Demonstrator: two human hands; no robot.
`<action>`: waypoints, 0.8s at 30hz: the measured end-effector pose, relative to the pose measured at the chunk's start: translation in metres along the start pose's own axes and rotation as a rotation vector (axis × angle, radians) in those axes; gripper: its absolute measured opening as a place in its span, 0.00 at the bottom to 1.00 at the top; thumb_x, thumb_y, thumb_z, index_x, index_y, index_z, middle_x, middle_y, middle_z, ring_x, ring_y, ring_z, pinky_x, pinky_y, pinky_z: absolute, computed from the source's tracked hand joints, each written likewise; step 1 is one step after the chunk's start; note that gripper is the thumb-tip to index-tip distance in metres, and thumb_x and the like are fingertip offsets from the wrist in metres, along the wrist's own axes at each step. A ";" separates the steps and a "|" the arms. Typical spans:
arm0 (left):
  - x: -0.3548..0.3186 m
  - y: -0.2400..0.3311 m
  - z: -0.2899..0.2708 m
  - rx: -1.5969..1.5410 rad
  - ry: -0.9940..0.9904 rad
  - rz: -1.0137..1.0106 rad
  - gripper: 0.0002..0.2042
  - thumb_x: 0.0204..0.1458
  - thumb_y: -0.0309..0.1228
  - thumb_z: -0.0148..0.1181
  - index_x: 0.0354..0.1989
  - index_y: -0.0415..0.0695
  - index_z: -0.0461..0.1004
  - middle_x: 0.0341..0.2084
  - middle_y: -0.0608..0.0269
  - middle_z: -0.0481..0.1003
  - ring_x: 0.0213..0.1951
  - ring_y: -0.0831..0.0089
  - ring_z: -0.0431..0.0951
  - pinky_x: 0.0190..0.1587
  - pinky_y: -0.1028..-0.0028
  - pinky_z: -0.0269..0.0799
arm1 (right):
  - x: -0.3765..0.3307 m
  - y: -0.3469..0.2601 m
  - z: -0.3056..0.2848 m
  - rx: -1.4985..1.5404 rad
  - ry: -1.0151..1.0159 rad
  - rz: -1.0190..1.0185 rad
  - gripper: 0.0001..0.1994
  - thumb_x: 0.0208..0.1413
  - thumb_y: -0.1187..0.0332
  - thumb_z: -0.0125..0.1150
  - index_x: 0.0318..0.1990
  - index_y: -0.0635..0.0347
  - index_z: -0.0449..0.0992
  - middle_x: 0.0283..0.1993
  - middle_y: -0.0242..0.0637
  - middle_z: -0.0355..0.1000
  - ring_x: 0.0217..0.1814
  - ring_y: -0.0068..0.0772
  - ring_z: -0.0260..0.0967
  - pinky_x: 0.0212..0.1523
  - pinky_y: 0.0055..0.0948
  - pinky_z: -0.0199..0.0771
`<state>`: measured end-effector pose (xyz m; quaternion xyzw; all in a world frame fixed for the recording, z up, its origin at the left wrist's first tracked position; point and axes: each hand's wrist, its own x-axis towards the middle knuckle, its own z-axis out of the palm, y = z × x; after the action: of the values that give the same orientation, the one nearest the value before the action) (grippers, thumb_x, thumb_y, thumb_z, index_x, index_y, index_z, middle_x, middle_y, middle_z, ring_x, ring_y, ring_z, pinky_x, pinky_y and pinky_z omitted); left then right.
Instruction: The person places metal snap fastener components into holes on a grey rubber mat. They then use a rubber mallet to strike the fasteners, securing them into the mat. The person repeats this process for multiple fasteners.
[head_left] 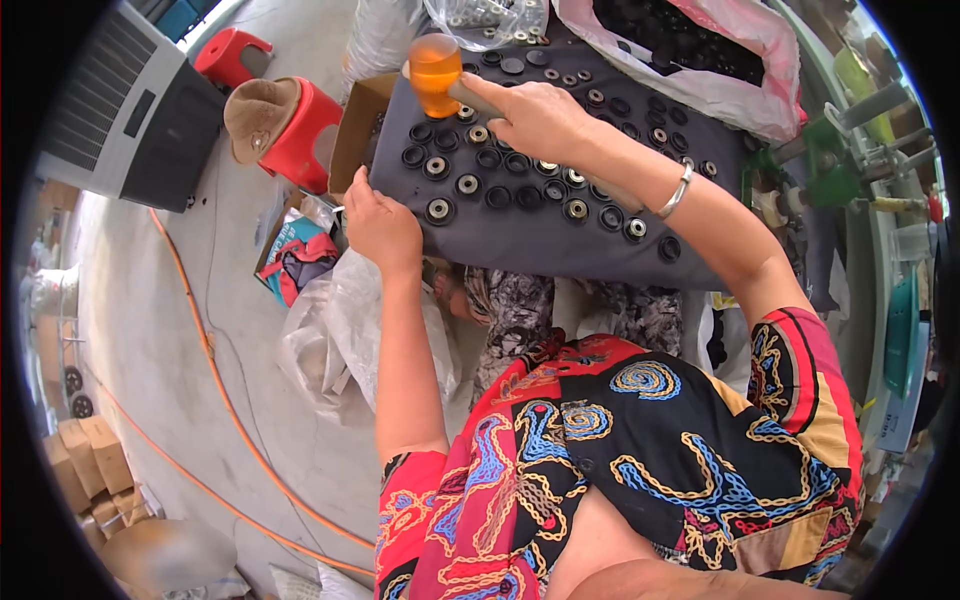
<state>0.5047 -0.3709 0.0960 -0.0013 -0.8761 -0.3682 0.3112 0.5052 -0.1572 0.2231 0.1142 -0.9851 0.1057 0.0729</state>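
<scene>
2 arms reach forward — right hand (535, 115) clamped on orange mallet (436, 72), left hand (380, 228) curled at board (560, 250) edge.

Just left of the left hand (382, 228) stands an open brown carton (356, 128). Below it lies a colourful printed bag (293, 258). Beyond the right hand (535, 118) sit a clear bag (487, 20) and a pink bag (745, 60) (both holding dark parts). Stacked cartons (92, 462) lie far lower left.
</scene>
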 end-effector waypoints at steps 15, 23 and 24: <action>0.005 0.002 -0.003 -0.009 0.006 -0.011 0.17 0.50 0.20 0.48 0.49 0.40 0.71 0.43 0.52 0.75 0.43 0.54 0.75 0.44 0.61 0.71 | 0.016 -0.005 -0.028 0.063 0.117 -0.054 0.30 0.50 0.66 0.57 0.64 0.46 0.61 0.40 0.51 0.75 0.40 0.51 0.75 0.43 0.42 0.74; 0.002 0.004 -0.007 -0.042 -0.016 -0.030 0.17 0.50 0.20 0.47 0.49 0.39 0.71 0.43 0.52 0.75 0.44 0.54 0.75 0.45 0.62 0.71 | 0.017 0.013 -0.016 0.007 0.076 0.026 0.31 0.51 0.66 0.56 0.66 0.46 0.59 0.41 0.49 0.75 0.42 0.49 0.74 0.44 0.42 0.73; 0.004 0.006 -0.007 -0.045 -0.009 -0.020 0.17 0.49 0.20 0.47 0.49 0.39 0.71 0.43 0.52 0.75 0.44 0.54 0.75 0.45 0.62 0.70 | 0.018 0.015 -0.005 -0.013 0.051 0.042 0.32 0.51 0.67 0.56 0.66 0.44 0.58 0.41 0.48 0.75 0.42 0.49 0.74 0.44 0.43 0.73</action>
<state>0.5070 -0.3721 0.1061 -0.0013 -0.8688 -0.3910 0.3037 0.4852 -0.1455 0.2283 0.0902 -0.9858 0.1035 0.0967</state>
